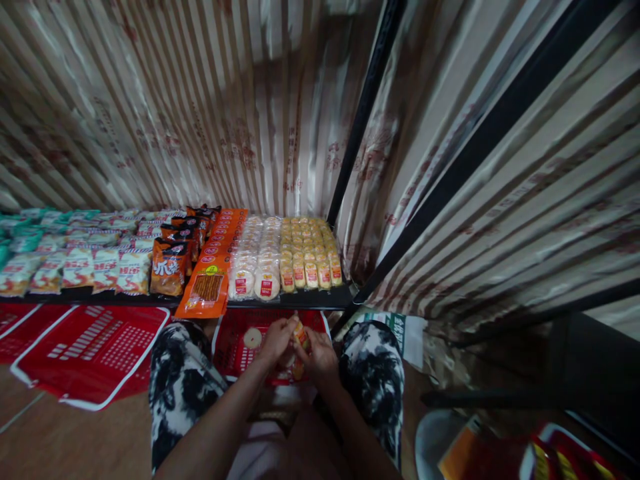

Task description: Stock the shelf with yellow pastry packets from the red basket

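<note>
My left hand [279, 340] and my right hand [320, 358] meet in front of me, above a red basket [227, 350]. Pinched between their fingers is a small yellow snack packet [301, 335] with a red label; my fingers cover part of it. A round pale cake [253, 338] lies in the basket, left of my hands. Other small items under my hands are partly hidden and too dim to make out. Just beyond, on a black shelf, stand rows of small yellow wrapped snacks [310, 253] with red and white labels.
Left of these on the shelf are round white wrapped cakes [267, 283], orange snack bags [207, 280], dark bags [169, 267] and white bags [135, 270]. More red baskets [95, 350] sit lower left. Black shelf posts [365, 113] and striped sheeting [225, 100] rise behind.
</note>
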